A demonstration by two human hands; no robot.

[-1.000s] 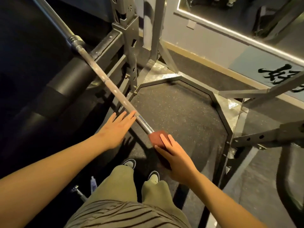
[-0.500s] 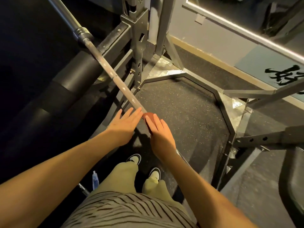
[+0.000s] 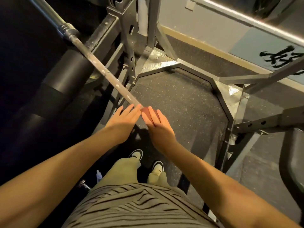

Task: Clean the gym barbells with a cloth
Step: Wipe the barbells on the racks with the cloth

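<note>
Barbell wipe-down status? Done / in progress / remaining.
Done: nothing provable, as the bar's near stretch is hidden under the right arm. In progress: the right hand presses the red cloth onto the barbell, right beside the left hand, which rests flat on the shaft. Remaining: the shaft up to the collar shows pale specks, so most of the visible length likely needs wiping.

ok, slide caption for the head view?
Head view: right hand presses a reddish cloth onto the barbell, open left hand right beside it, steel rack behind.
</note>
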